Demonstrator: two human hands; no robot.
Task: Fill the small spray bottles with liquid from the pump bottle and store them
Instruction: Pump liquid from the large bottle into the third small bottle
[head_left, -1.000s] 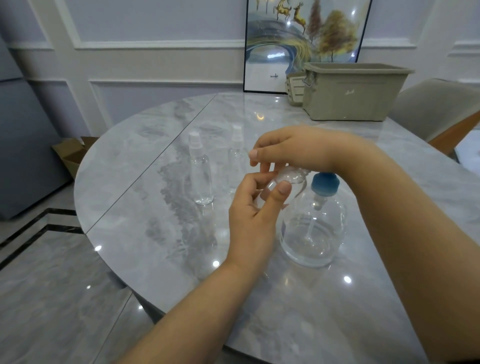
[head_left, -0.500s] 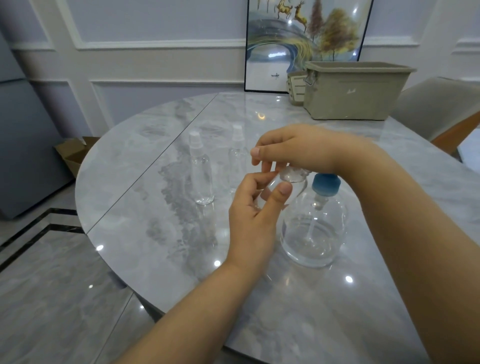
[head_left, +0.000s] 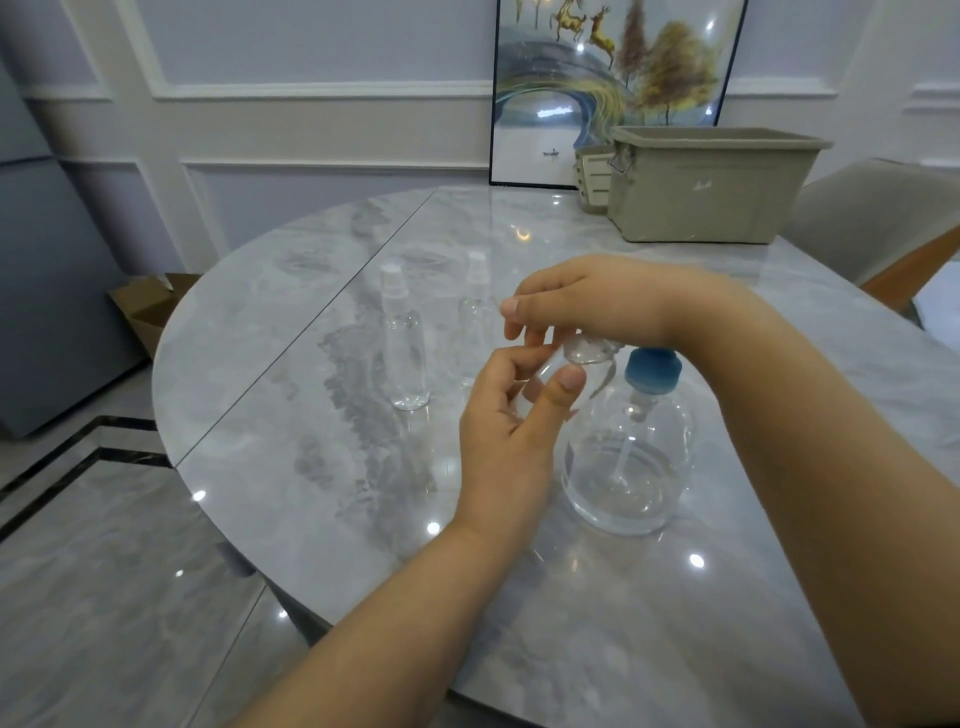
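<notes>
Head view shows the left hand (head_left: 511, 441) curled around a small clear spray bottle (head_left: 584, 351) while the right hand (head_left: 587, 304) pinches its top beside the pump bottle (head_left: 631, 457).

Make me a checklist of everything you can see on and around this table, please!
Surface: marble table, glossy.
Job's things: pump bottle, blue collar, partly filled; two spray bottles upright, capped; a third bottle held in both hands.
Clutter: bin and a smaller basket at the far edge.
Hands: left hand grips the held bottle; right hand pinches its top.
Cables: nothing seen.
Surroundings: painting against the wall, chair, cardboard box on the floor.
</notes>
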